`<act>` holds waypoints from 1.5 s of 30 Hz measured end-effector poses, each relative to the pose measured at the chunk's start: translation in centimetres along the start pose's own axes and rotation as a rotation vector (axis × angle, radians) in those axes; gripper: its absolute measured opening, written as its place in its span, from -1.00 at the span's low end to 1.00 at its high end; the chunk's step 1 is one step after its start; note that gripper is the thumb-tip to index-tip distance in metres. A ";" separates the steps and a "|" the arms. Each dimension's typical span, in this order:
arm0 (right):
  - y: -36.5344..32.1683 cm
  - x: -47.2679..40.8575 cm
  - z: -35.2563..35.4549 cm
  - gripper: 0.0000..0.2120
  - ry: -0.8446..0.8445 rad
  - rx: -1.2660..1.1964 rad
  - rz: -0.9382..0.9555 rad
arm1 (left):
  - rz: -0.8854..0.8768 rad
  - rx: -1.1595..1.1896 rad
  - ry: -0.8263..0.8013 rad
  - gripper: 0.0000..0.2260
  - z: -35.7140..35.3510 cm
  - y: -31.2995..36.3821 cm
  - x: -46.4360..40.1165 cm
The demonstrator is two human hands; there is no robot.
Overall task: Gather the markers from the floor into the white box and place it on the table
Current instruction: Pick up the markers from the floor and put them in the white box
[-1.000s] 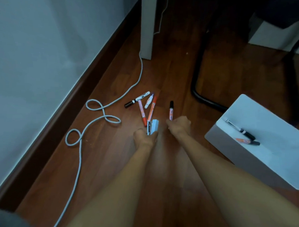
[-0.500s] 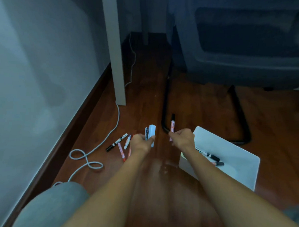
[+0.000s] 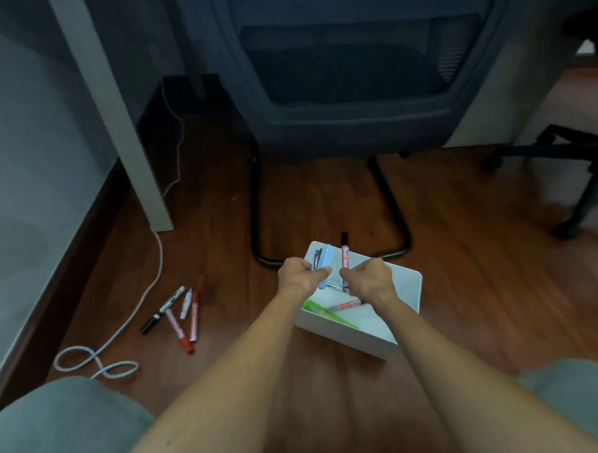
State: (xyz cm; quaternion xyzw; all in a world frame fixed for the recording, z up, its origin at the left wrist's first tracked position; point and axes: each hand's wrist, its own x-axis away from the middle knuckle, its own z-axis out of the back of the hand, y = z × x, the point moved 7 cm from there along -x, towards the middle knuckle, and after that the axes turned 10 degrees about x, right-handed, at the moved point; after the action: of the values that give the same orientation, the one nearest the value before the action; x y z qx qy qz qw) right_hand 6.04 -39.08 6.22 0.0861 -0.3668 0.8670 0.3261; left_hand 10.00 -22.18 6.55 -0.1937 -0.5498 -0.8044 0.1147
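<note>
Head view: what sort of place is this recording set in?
Probably a home office or study corner: a dark mesh office chair stands on a reddish wooden plank floor, beside a white table leg, with a white power cable trailing along the wall.

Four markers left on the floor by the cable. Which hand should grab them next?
Left, probably. The markers on the floor lie left of the white box, on the left hand side. The right hand would cross over. Both hands hold items above the box now.

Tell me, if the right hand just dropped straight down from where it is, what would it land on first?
Probably the inside of the white box, as the right hand hovers over it with a marker; depth is uncertain.
</note>
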 end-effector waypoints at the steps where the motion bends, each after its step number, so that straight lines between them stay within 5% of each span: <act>1: 1.3 -0.1 0.3 -0.70 0.001 0.011 -0.017 | -0.006 -0.032 -0.016 -0.73 -1.3 -0.4 0.1; 15: 6.3 0.3 -3.3 -0.64 -0.062 0.074 -0.076 | -0.028 -0.128 0.019 -0.54 -3.6 -3.9 0.7; 20: 5.6 0.2 -1.8 -0.60 -0.047 0.082 -0.039 | -0.014 -0.036 0.050 -0.67 -1.2 -2.6 0.0; 29: -3.8 1.6 -3.4 -0.59 -0.025 0.064 0.147 | -0.013 0.129 0.234 -0.72 9.7 -1.4 -0.3; 45: -18.4 6.9 -20.5 -0.74 -0.325 0.137 0.322 | 0.157 0.296 0.587 -0.80 29.4 -11.1 -0.7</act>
State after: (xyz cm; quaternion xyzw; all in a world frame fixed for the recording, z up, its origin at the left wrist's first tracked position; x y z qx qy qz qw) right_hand 14.11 -11.81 4.90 0.1867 -0.3636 0.9055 0.1137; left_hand 11.67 9.22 6.39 0.0234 -0.5875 -0.7262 0.3564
